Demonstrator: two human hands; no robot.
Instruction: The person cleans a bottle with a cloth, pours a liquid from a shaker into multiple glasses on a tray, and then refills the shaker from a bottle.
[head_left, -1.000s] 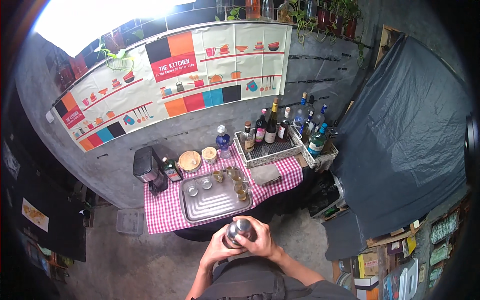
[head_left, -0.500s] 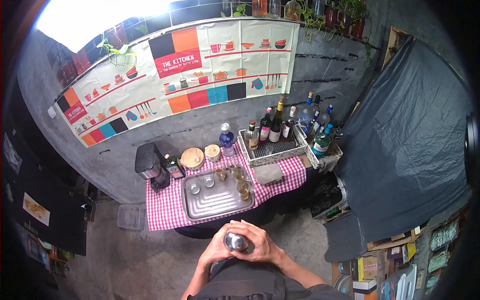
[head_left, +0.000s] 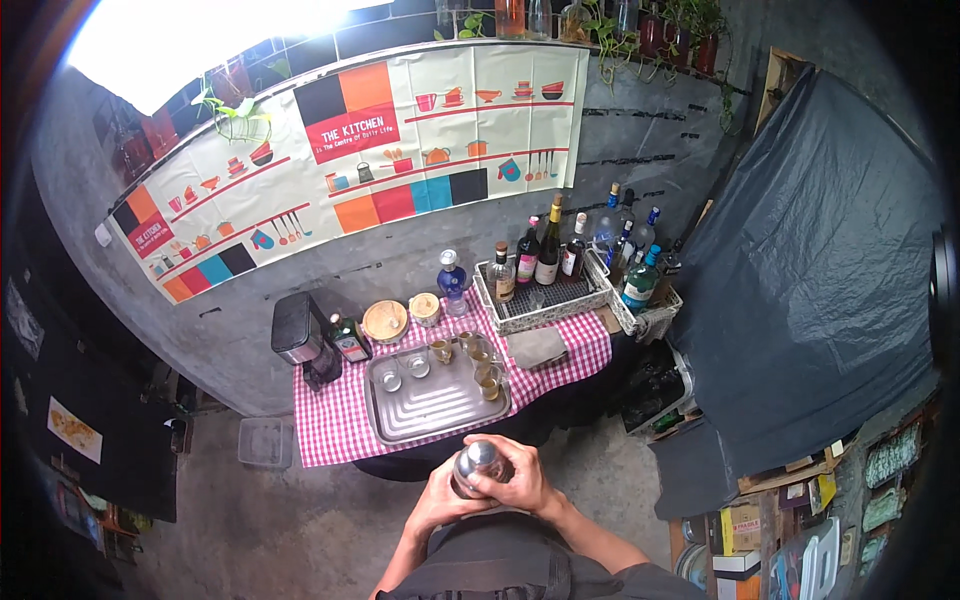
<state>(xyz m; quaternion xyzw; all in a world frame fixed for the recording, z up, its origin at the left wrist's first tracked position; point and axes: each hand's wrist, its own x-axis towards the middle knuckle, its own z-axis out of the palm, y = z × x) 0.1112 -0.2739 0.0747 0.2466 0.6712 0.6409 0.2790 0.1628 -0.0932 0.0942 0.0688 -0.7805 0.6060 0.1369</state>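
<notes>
In front of my torso, both hands hold a shiny metal cocktail shaker (head_left: 482, 454), its rounded top facing up. My left hand (head_left: 442, 498) wraps the lower left side of the shaker. My right hand (head_left: 523, 480) grips its right side, with the thumb across the front near the top. Just beyond my hands, on the table, lies a metal tray (head_left: 425, 425). It carries two clear glasses, one of them the left glass (head_left: 391, 381), and several glasses with amber liquid, such as the near one (head_left: 488, 388).
The red-checked tablecloth (head_left: 325, 435) also bears a black coffee maker (head_left: 300, 335), a dark green bottle (head_left: 350, 338), round wooden-lidded containers (head_left: 385, 321), a blue-topped bottle (head_left: 452, 280), a folded grey cloth (head_left: 537, 347) and a white basket (head_left: 540, 318) with bottles. A plastic bin (head_left: 265, 443) sits on the floor.
My right hand has slid from over the shaker's top to its right side, baring more of the metal. The shaker has shifted slightly up and right.
</notes>
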